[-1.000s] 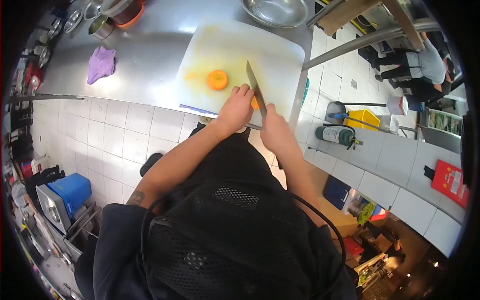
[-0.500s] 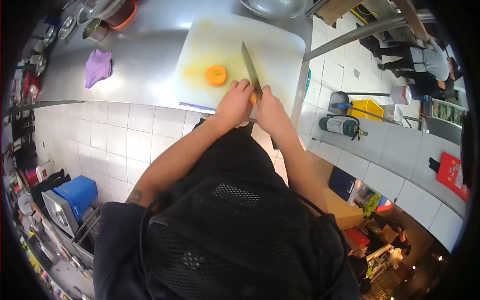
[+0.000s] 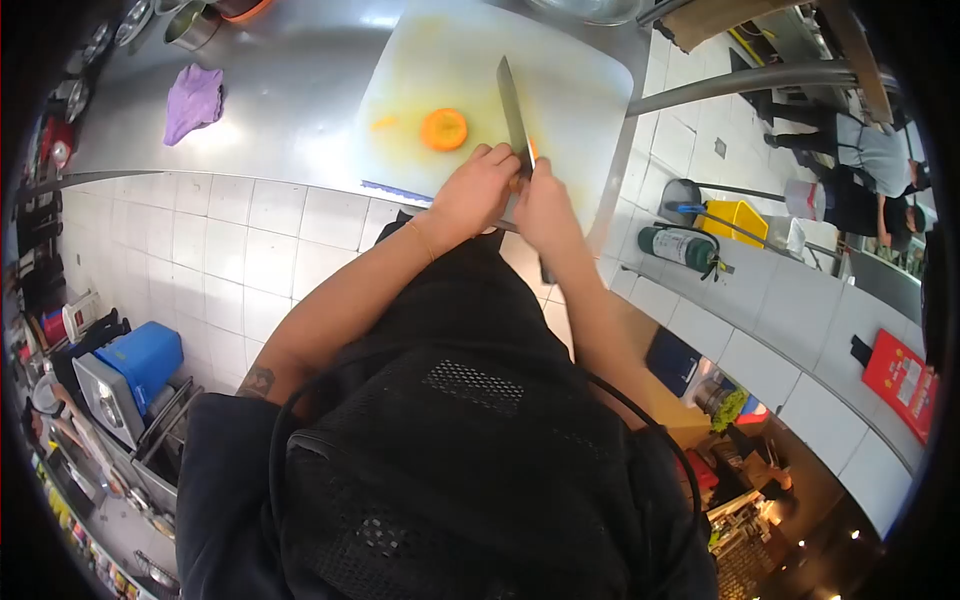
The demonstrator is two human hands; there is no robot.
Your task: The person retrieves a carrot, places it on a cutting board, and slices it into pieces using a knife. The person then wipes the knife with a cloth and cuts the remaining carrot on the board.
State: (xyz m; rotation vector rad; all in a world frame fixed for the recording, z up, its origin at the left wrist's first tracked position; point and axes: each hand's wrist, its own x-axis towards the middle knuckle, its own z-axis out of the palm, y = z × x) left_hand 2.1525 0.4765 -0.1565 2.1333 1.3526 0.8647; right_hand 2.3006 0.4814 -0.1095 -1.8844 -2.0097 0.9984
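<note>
Since the last frame, the knife [image 3: 514, 105] has slid a little toward the far edge of the cutting board [image 3: 575, 100]. A thin orange piece [image 3: 533, 148] now shows on the right side of its blade. The knife's tip points to the far edge. The right hand [image 3: 545, 208] is closed around the handle, near the board's near edge. The left hand [image 3: 480, 188] is just beside the blade, with its fingers bent and close together. Its fingertips are hidden, so one cannot tell how far open they are or what they hold.

The round orange piece [image 3: 443, 130] lies flat in the left half of the board, a bit closer to the near edge than the far one. A small orange scrap [image 3: 384, 122] is near the left edge. Yellow stains mark the board.

The board sits on a shiny metal table [image 3: 290, 110]. A purple cloth [image 3: 193, 103] is crumpled near the table's front edge, well apart from the board's left edge. A metal pot [image 3: 192, 27] is farther back on the left. A metal bowl [image 3: 595, 8] is by the board's far right corner.
</note>
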